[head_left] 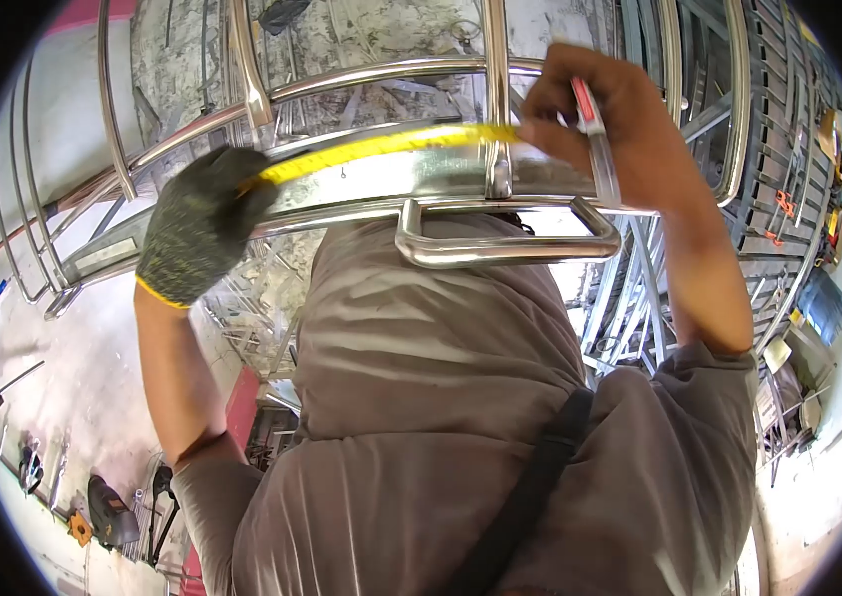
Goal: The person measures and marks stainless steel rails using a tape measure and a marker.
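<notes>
A yellow measuring tape (391,149) stretches between my two hands, over a flat shiny metal plate (431,175) in a frame of polished tubes (381,72). My left hand (204,226), in a dark speckled glove with a yellow cuff, is closed round the tape at its left part. At the tape's right end, beside an upright tube (497,99), is my bare right hand (605,124), its fingers bent and pinching the tape. A marker with a red and white label (595,134) is also held in that hand. Below the plate is a bent tube handle (510,248).
Metal bars (639,288) lie under the frame on the right, and a rack of dark rods (778,149) stands farther right. Thin tubes stand at the left. A dark shoe (113,511) and tools lie at the lower left. A blue object (823,306) is at the right.
</notes>
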{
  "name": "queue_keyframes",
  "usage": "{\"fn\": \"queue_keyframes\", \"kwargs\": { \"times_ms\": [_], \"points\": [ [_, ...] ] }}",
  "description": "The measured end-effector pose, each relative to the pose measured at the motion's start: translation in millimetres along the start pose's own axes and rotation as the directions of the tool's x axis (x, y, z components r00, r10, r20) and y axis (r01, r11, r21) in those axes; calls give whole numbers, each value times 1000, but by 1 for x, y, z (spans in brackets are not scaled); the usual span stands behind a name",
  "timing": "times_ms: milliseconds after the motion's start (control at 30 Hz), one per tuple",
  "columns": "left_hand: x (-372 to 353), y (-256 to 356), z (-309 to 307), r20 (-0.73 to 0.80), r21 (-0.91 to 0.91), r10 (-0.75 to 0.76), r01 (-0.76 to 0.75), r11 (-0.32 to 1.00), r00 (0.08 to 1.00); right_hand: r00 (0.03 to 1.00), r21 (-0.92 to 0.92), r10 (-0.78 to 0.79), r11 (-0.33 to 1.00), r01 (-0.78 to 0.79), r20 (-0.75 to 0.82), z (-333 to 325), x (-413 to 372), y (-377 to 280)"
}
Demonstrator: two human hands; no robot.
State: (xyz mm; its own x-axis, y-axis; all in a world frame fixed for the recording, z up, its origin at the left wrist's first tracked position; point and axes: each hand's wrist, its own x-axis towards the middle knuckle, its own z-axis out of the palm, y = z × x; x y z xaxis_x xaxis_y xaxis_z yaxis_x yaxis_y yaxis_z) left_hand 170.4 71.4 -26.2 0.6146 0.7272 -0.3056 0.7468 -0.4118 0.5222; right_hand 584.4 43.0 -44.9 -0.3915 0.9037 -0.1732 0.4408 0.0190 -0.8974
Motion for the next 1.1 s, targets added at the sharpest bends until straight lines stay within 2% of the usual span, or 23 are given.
{"fn": "queue_keyframes", "kwargs": {
  "times_ms": [67, 167, 200, 267, 300, 400, 433, 533, 667, 833, 867, 900, 1000, 1100],
  "points": [
    [-39, -48, -1, 39, 22, -17, 16, 1000, 999, 993, -48, 28, 999, -23, 112, 5, -7, 6],
    [-77, -87, 7, 102, -226, -184, 203, 953, 978, 953, -94, 123, 990, -100, 277, 23, -5, -5],
    [-82, -97, 12, 86, -140, -111, 122, 983, 990, 950, -182, 113, 981, -61, 290, 31, 0, -6],
    [-84, -100, 18, 67, 40, -96, 94, 995, 993, 945, -351, 99, 936, 18, 313, 52, 8, -7],
    [-84, -101, 20, 52, 19, -108, 108, 994, 993, 950, -368, 78, 929, 41, 302, 59, 11, -12],
    [-78, -112, 19, -20, 72, -18, 19, 997, 1000, 963, -468, 34, 878, 99, 267, 75, 18, -5],
    [-76, -113, 16, -28, 69, 13, -11, 998, 1000, 928, -500, 165, 866, 26, 335, 72, 22, -19],
    [-69, -120, 13, 16, 121, 84, -85, 989, 996, 901, -506, 186, 862, 42, 392, 74, 25, -10],
    [-68, -131, 18, 56, 136, 23, -30, 990, 998, 896, -562, 244, 827, 9, 372, 80, 26, -8],
    [-84, -153, 24, 116, 64, -43, 36, 997, 992, 853, -553, 358, 827, -101, 380, 84, 32, -12],
    [-86, -156, 23, 105, 77, -34, 26, 997, 994, 843, -557, 380, 822, -119, 380, 84, 33, -12],
    [-89, -157, 23, 91, 88, -25, 17, 996, 996, 875, -568, 328, 819, -76, 355, 87, 31, -11],
    [-96, -157, 17, 68, 160, -52, 41, 986, 996, 838, -585, 441, 788, -191, 321, 91, 31, -14],
    [-103, -163, 10, 93, 216, -106, 84, 973, 990, 840, -672, 447, 727, -142, 307, 93, 33, -19]
  ]
}}
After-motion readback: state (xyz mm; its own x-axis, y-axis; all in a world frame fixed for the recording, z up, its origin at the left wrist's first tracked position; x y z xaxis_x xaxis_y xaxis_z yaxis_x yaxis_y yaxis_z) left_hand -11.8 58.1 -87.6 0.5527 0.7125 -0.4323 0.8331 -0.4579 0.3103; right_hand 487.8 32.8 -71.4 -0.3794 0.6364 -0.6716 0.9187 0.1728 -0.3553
